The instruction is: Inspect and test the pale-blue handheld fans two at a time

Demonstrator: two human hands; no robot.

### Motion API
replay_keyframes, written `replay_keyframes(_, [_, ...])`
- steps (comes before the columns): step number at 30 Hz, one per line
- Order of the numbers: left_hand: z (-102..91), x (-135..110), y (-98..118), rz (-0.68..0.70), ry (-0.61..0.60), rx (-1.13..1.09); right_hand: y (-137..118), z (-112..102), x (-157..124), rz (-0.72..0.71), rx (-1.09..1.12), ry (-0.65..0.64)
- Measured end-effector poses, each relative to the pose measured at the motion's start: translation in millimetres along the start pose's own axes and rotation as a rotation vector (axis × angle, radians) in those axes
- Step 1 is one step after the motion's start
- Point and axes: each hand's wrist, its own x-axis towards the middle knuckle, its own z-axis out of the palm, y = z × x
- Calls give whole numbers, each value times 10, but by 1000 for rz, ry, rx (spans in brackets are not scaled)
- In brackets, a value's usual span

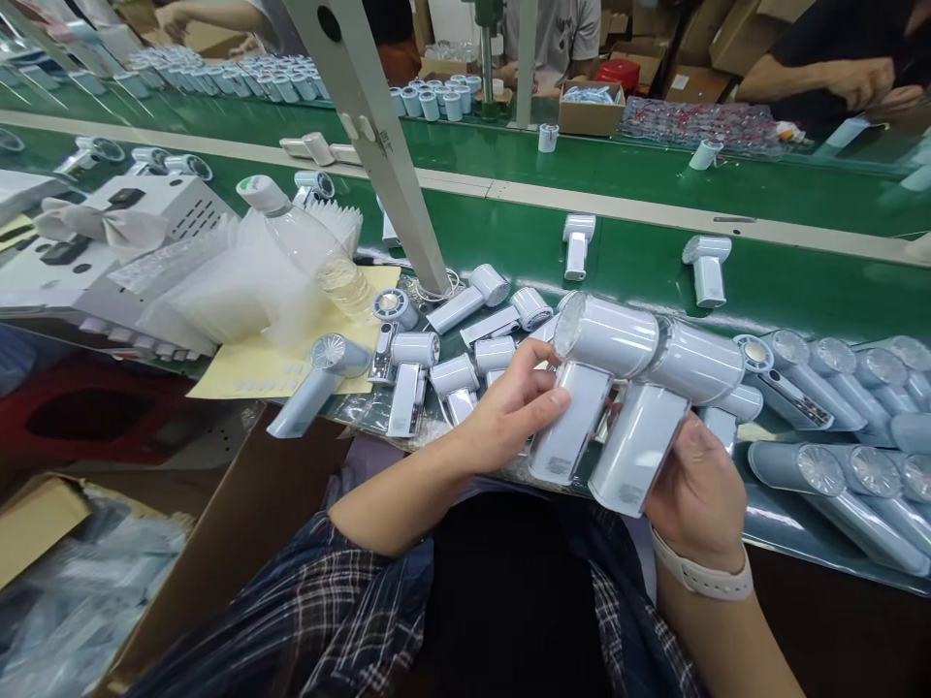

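Two light-blue handheld fans, shaped like small hair dryers, are held up side by side before me, their round heads touching. My left hand (505, 412) is closed on the left fan (571, 422), thumb along its handle. Wrapped round the handle of the right fan (640, 441) is my right hand (698, 490), with a pale watch strap on the wrist. Behind and left of them, more fans (408, 393) lie loosely on the bench, several with the handle uncovered. One fan (320, 378) sticks out over the front edge.
Rows of fans (844, 485) lie at the right. A grey metal post (393, 145) rises behind the bench. At left are a clear bottle (305, 242), plastic bags and a white machine (109, 242). Fans sit on the green conveyor (640, 242). Other people work across it.
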Motion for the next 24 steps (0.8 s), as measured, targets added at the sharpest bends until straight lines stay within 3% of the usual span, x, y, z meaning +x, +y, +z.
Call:
replay_keyframes(4, [91,126,100,-16,-48,-120,-157,56,54,50,26,-45])
replay_keyframes(9, [238,334,220,-150,-102,-251,-389,171,153,22,55,-115])
replay_keyframes(15, [338,490,397,-51,-190,-290,-693,277,186,-51,23,-170])
replay_keyframes(19, [344,456,455,17,-82,-172,-781,227,195,-93,46,-166])
replay_keyframes(21, [323,434,443,27,-13,-116,-754,167,217,-128,62,-114])
replay_keyframes(24, [276,444,384,42,-8,-54,-653,76,267,-167,67,-9])
